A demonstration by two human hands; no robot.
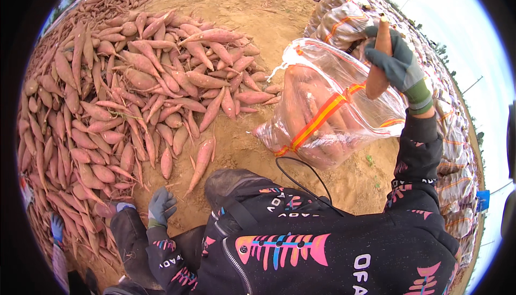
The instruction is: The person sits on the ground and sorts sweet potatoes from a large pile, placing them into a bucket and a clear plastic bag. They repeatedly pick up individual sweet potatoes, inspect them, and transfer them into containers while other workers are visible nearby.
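Note:
My right hand (397,59), in a grey work glove, grips a single sweet potato (379,61) above the mouth of a clear plastic bag. That bag (322,113) has orange-and-yellow bands and a white drawstring, and several sweet potatoes fill its lower part. Gloved as well, my left hand (162,206) hangs by my knee with its fingers loosely curled and nothing seen in it. Closest to it is the lower edge of a large heap of sweet potatoes (141,77). One long sweet potato (201,164) lies on the soil between the heap and my knee.
Filled bags (455,158) are stacked in a long row on the right, with more bags (342,17) behind the open one. Bare soil (258,9) runs between heap and bags. Another person's blue-gloved hand (57,227) is at the lower left. A black cord (302,160) loops before me.

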